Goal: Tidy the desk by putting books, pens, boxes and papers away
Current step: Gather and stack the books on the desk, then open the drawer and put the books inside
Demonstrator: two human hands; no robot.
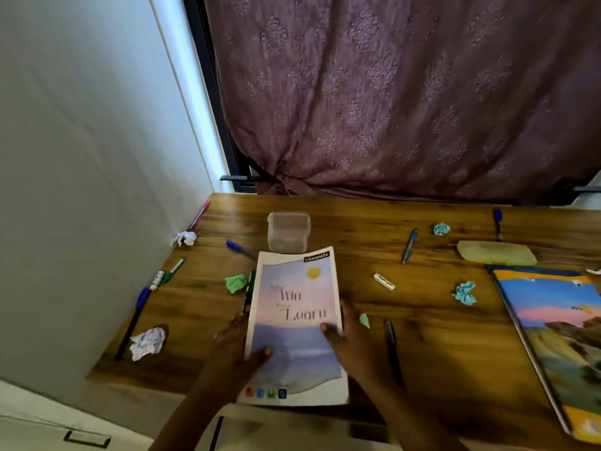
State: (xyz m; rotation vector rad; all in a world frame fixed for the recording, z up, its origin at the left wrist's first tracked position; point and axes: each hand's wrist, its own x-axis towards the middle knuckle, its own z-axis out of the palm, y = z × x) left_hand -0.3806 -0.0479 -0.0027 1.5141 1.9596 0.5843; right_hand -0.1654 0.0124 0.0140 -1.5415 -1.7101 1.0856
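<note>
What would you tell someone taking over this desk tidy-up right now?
Left hand and right hand both grip the Win Learn notebook by its sides, at the front of the desk.
The clear box sits just behind it; a second book lies at the right.
Done: nothing visibly put away yet.
Left: both books, the clear box, scattered pens such as the blue pen, crumpled papers such as the white ball and teal ball, and the yellow pouch.

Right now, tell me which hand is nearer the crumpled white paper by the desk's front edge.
Left. The left hand holds the notebook's left edge, just right of the paper; the right hand holds the notebook's right edge, farther away.
</note>
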